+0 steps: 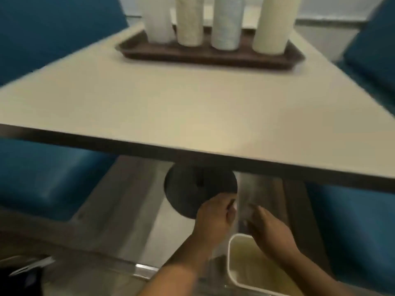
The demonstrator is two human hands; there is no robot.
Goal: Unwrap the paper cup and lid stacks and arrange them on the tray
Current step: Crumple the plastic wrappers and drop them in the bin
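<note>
Several tall stacks stand upright in a row on the dark brown tray (205, 57) at the far side of the table: a white stack (157, 22), a cream stack (189, 20), a pale grey stack (226, 24) and a cream stack (273, 26). Below the table's near edge, my left hand (213, 216) and my right hand (267, 227) both grip a clear plastic wrapper (245, 199). The wrapper hangs over a white bin (232, 265) on the floor. The frame is blurred.
The beige table (171, 107) has a dark front edge and a round black pedestal base (192, 189) beneath it. Blue bench seats (42, 184) flank the table on both sides. Dark objects lie on the floor at bottom left.
</note>
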